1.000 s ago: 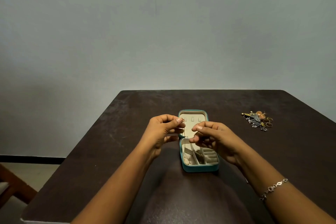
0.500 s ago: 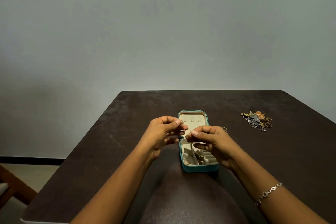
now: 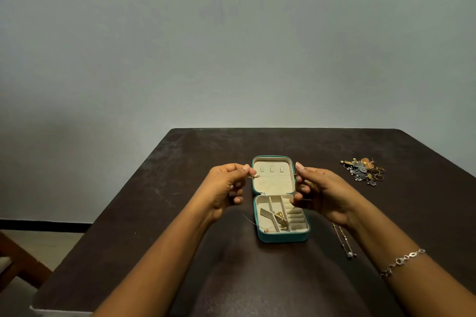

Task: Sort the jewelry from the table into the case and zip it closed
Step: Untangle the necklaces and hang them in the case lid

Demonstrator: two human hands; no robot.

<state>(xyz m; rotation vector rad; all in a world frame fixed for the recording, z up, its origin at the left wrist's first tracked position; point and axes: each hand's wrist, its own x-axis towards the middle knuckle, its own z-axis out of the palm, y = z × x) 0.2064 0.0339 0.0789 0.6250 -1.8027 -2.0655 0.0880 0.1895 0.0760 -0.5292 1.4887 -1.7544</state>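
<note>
With left hand [image 3: 225, 188] and right hand [image 3: 325, 192] — pinching thin chain [image 3: 273, 175] ends, stretched taut over open case [image 3: 283, 238] lid.

Silver link bracelet [image 3: 401, 262], bare forearms

A plain grey-green wall [image 3: 231, 46] fills the upper half of the view, dimly and unevenly lit, with a darker shadow low on its left side. A dark brown table [image 3: 180, 188] with a scuffed, matte top stands against it. At lower left, a black skirting strip [image 3: 38, 222] meets a pale floor [image 3: 51, 242], where part of a reddish wooden furniture frame [image 3: 18, 260] shows.
</note>
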